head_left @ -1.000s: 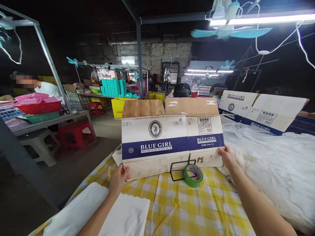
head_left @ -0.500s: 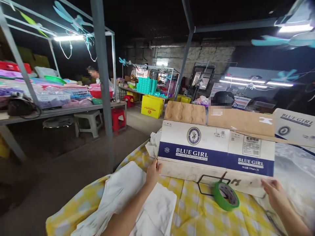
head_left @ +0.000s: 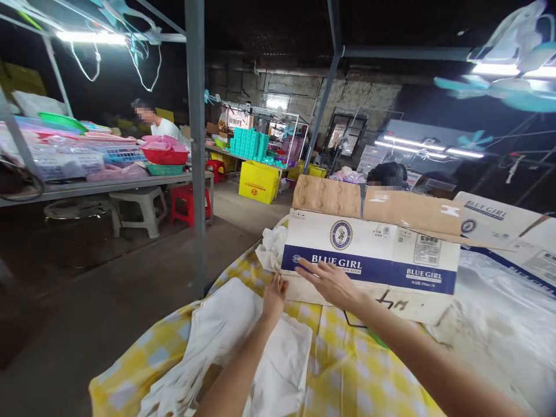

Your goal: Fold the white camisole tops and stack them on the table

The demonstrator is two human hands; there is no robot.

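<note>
A white and blue "Blue Girl" cardboard box [head_left: 391, 255] stands on a table with a yellow checked cloth [head_left: 339, 370], its brown top flaps up. My left hand [head_left: 274, 296] grips the box's lower left corner. My right hand [head_left: 330, 281] reaches across in front of the box's left half, fingers stretched out, holding nothing. A sliver of green tape roll [head_left: 377, 338] shows under my right forearm.
White cloth [head_left: 243, 347] lies at the table's near left. Clear plastic sheeting [head_left: 499, 324] covers the right side. A second Blue Girl box [head_left: 512, 231] stands behind. A steel post [head_left: 196, 145], stools and a bench with plastic trays are left; a person sits there.
My right hand left the box's right end and swung across to its left front. The tape roll is now mostly hidden under my forearm. The view shifted slightly left.
</note>
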